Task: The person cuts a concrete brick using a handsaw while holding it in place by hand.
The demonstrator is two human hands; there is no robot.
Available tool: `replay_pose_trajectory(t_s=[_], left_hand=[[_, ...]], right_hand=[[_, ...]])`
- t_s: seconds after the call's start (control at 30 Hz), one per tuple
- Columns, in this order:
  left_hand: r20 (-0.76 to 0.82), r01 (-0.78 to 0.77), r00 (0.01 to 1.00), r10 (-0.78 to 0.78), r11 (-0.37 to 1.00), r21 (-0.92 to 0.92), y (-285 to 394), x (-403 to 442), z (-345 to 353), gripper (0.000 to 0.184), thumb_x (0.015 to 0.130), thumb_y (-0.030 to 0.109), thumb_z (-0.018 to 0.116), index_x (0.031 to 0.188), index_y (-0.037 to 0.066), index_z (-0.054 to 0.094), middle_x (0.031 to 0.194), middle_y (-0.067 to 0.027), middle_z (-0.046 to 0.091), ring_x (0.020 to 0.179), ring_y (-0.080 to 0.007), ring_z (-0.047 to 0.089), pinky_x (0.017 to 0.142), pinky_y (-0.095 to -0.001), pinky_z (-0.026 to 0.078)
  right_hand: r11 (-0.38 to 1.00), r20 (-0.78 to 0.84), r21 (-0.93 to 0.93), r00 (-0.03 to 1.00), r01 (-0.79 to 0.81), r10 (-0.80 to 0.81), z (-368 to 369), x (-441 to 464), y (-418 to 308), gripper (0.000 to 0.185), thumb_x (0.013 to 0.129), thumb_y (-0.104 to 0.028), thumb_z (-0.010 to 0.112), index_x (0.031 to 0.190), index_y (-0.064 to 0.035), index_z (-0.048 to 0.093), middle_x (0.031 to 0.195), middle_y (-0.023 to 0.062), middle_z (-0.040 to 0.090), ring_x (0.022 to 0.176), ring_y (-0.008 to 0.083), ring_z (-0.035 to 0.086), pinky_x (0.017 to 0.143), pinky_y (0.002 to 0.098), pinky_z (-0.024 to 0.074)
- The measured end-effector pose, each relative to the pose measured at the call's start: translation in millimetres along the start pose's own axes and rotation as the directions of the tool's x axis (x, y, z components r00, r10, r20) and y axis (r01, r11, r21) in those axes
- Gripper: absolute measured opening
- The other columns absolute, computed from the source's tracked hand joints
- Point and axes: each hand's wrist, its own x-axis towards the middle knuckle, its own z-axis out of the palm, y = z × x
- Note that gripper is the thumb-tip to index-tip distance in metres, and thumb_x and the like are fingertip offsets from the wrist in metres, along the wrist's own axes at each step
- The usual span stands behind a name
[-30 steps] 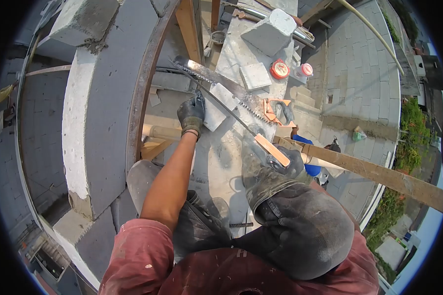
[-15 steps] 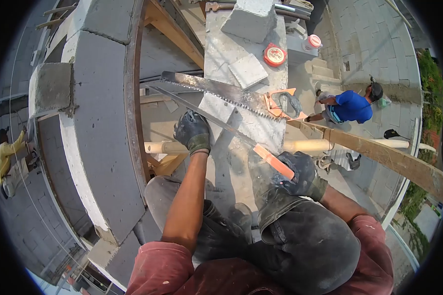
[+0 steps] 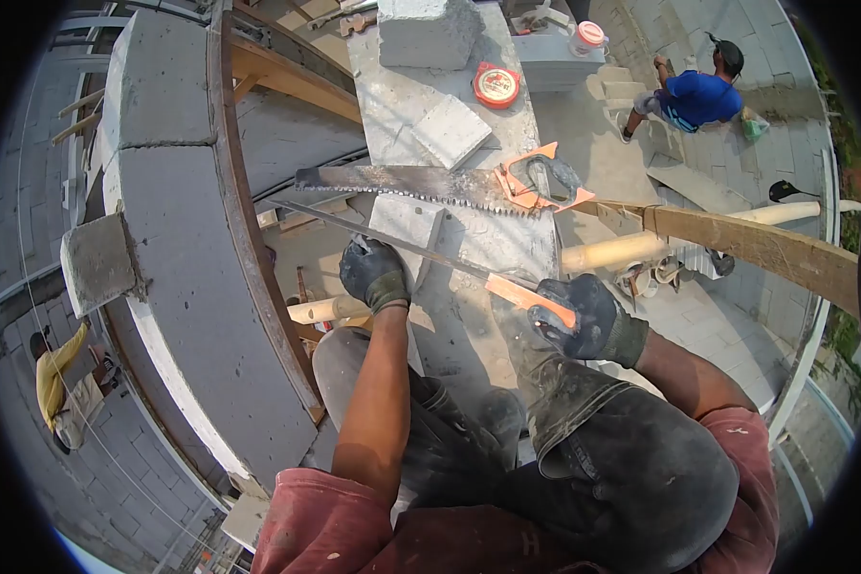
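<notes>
My right hand (image 3: pixel 584 316), in a dark work glove, is closed around the orange handle (image 3: pixel 536 304) of a handsaw. Its blade (image 3: pixel 402 245), seen nearly edge-on, crosses over a small pale grey block (image 3: pixel 404 226). My gloved left hand (image 3: pixel 373 271) is closed at the left side of this block, just under the blade; its fingertips are partly hidden. Beyond the block, a second handsaw (image 3: pixel 402 180) with an orange and black grip lies across the plank (image 3: pixel 392 124), teeth facing me.
A square block piece (image 3: pixel 452 132), a red tape measure (image 3: pixel 496 86) and a big block (image 3: pixel 429 33) sit farther along the plank. A block wall (image 3: pixel 182 220) rises on the left. Timber (image 3: pixel 746 251) runs right. People in blue (image 3: pixel 703 96) and yellow (image 3: pixel 62 383) are below.
My view has shifted, and the held saw lies at a slightly flatter angle over the block. Both hands keep their grip. The person in blue has raised an arm.
</notes>
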Motion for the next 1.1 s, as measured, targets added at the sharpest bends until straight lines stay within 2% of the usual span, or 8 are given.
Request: replay_pose_trajectory(t_s=[0.13,0.3,0.57,0.63,0.67,0.8,0.87,1.1], left_hand=[[-0.051,-0.085,0.995,0.086,0.996,0.033,-6.1,3.6,4.7,0.039,0.096,0.034,0.051,0.086,0.004,0.074,0.087,-0.0212,0.071,0.084,-0.0425,0.068,0.077,-0.0528,0.052],[-0.105,-0.083,0.991,0.080,0.996,-0.031,-2.1,-0.5,-0.6,0.035,0.094,0.032,0.055,0.086,0.004,0.074,0.087,-0.0210,0.071,0.083,-0.0423,0.067,0.079,-0.0516,0.052],[-0.195,-0.099,0.976,0.100,0.995,0.014,-6.2,-0.4,4.1,0.033,0.094,0.034,0.055,0.081,0.008,0.070,0.082,-0.0152,0.070,0.082,-0.0369,0.066,0.074,-0.0500,0.052],[-0.180,-0.148,0.971,0.155,0.988,0.050,-3.9,-1.6,0.3,0.030,0.095,0.033,0.054,0.084,0.012,0.071,0.085,-0.0129,0.071,0.084,-0.0361,0.067,0.074,-0.0494,0.052],[-0.185,-0.135,0.973,0.141,0.990,0.045,-3.3,-2.0,-2.0,0.030,0.095,0.033,0.054,0.084,0.012,0.071,0.085,-0.0129,0.071,0.084,-0.0361,0.067,0.074,-0.0494,0.052],[-0.097,-0.125,0.987,0.127,0.992,0.028,3.5,0.2,-13.6,0.034,0.094,0.037,0.055,0.087,0.009,0.073,0.090,-0.0156,0.071,0.088,-0.0374,0.067,0.079,-0.0497,0.052],[-0.051,-0.099,0.994,0.099,0.995,-0.004,4.2,-1.8,-12.5,0.039,0.093,0.039,0.057,0.088,0.004,0.074,0.093,-0.0195,0.072,0.091,-0.0393,0.067,0.082,-0.0500,0.052],[-0.082,-0.079,0.993,0.079,0.997,0.002,1.2,2.5,-5.8,0.043,0.099,0.037,0.049,0.080,0.008,0.074,0.085,-0.0165,0.072,0.085,-0.0382,0.067,0.077,-0.0509,0.052]], right_hand=[[0.999,-0.076,-0.010,0.996,0.050,-0.051,6.8,-2.7,-1.8,0.023,0.084,-0.017,0.074,0.103,-0.0051,0.068,0.082,0.0165,0.066,0.069,0.0376,0.064,0.058,0.0451,0.0488],[0.998,0.074,0.048,0.996,-0.043,0.039,0.1,3.8,-25.6,0.024,0.087,-0.015,0.070,0.107,-0.0034,0.066,0.084,0.0169,0.065,0.070,0.0379,0.065,0.058,0.0455,0.0495],[0.991,0.137,0.013,0.982,-0.133,0.130,3.3,6.2,-25.6,0.022,0.085,-0.018,0.071,0.102,-0.0043,0.065,0.081,0.0166,0.064,0.071,0.0401,0.064,0.058,0.0453,0.0492],[0.997,0.023,-0.080,1.000,-0.007,0.009,4.0,10.9,-31.4,0.007,0.087,-0.010,0.064,0.089,-0.0033,0.064,0.075,0.0140,0.060,0.064,0.0377,0.061,0.056,0.0414,0.0455],[0.999,0.068,-0.007,0.997,-0.044,0.044,2.9,12.9,-30.7,0.006,0.088,-0.008,0.063,0.088,-0.0027,0.064,0.072,0.0136,0.059,0.061,0.0365,0.060,0.055,0.0406,0.0444],[0.984,0.088,0.095,0.986,-0.149,0.141,4.4,10.1,-27.7,0.006,0.089,-0.008,0.063,0.086,-0.0026,0.063,0.071,0.0132,0.059,0.060,0.0344,0.060,0.054,0.0403,0.0435],[1.000,0.078,-0.017,0.997,-0.018,0.019,1.1,12.7,-31.0,0.008,0.091,-0.007,0.062,0.084,-0.0034,0.063,0.071,0.0123,0.059,0.059,0.0333,0.060,0.053,0.0401,0.0428],[0.998,0.088,-0.057,0.996,-0.010,0.015,-5.0,-8.2,-23.0,0.013,0.093,-0.009,0.061,0.081,-0.0045,0.062,0.068,0.0108,0.057,0.057,0.0314,0.060,0.052,0.0409,0.0425]])
